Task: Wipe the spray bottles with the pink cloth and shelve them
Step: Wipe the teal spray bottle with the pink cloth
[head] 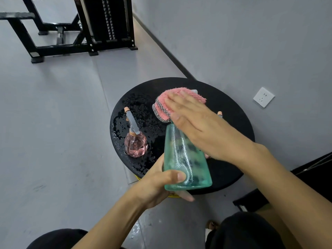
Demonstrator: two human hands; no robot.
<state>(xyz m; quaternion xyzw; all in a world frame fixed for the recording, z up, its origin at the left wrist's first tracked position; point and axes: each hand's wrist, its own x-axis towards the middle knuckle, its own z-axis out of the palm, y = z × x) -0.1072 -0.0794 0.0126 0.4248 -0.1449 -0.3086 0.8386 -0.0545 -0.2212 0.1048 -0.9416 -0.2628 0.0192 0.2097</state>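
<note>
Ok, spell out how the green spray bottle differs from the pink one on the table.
The green bottle is tall, straight-sided and frosted; the pink bottle is small, round and clear. The left hand holds the green bottle tilted above the black table; the pink bottle stands upright on it, untouched. The right hand presses the pink cloth over the green bottle's top; the pink bottle's top is bare. Both are see-through.

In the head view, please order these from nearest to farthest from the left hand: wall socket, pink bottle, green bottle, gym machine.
1. green bottle, held in the left hand.
2. pink bottle, just left of it.
3. wall socket, right, on the wall.
4. gym machine, far top left.
</note>
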